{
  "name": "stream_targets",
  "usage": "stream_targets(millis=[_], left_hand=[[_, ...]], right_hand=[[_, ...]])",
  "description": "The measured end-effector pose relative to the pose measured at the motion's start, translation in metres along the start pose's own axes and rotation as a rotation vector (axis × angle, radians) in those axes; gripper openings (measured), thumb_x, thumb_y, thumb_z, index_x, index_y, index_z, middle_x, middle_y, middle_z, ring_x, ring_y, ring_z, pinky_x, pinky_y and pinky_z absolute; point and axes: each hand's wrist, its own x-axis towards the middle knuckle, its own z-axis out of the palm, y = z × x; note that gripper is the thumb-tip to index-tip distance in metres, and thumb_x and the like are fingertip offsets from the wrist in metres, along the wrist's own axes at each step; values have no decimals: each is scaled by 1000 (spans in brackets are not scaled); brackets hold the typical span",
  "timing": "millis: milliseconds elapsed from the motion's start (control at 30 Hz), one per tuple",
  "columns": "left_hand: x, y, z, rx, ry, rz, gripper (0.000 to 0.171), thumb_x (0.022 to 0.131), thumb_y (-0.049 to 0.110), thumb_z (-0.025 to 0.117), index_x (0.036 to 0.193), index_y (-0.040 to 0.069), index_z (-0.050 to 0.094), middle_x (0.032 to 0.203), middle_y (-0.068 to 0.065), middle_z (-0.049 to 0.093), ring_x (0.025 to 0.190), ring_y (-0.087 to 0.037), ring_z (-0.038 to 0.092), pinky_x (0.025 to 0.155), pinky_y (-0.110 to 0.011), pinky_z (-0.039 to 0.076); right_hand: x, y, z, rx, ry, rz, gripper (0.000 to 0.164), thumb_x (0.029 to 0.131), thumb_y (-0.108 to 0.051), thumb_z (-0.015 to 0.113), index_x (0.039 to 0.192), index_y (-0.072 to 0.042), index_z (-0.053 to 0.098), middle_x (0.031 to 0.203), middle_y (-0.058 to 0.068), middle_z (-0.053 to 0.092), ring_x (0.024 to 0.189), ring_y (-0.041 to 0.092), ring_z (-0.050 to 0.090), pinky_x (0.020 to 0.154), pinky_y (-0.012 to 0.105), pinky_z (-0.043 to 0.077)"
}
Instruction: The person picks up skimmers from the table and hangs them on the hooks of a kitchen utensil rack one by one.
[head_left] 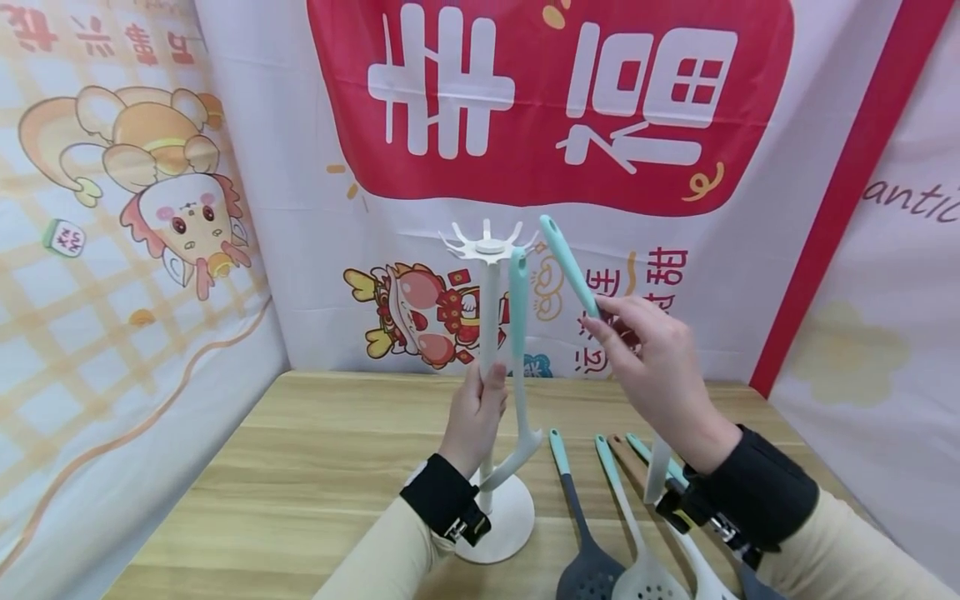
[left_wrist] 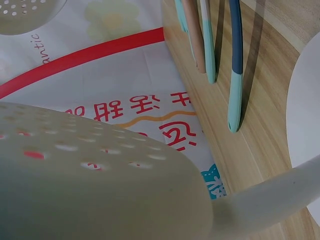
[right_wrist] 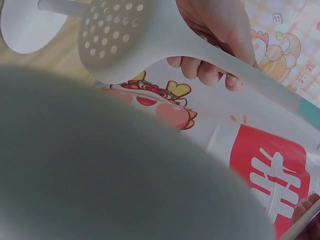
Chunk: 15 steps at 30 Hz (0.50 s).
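My left hand (head_left: 477,408) grips the white pole of a utensil stand (head_left: 489,304), which has a ring of hooks at its top and a round base. From a hook on its right side hangs a skimmer (head_left: 518,308) with a mint handle and a pale perforated head (right_wrist: 112,37). To the right, my right hand (head_left: 656,354) pinches a second skimmer (head_left: 570,267) just below its mint handle, which points up and left. Its pale head (left_wrist: 30,12) has holes and hangs below the hand, looming blurred in the right wrist view.
On the wooden table (head_left: 315,467) at the right lie several utensils, among them a dark slotted turner (head_left: 588,575), a pale slotted turner (head_left: 651,582) and a brown handle (head_left: 628,458). Printed cloth (head_left: 285,208) hangs behind and on both sides.
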Motion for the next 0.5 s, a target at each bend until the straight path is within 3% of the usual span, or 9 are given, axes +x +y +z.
stream_targets(millis=[500], left_hand=[[0,1,0,1,-2,17,32,108,32,35,120,3,44,71,-2,40,62,-11,38,61,-23,34]], right_hand=[[5,-3,3,-17,-35,8,31,90,-1,69,121,2,66,96,14,65,78,19,55,68,7,44]])
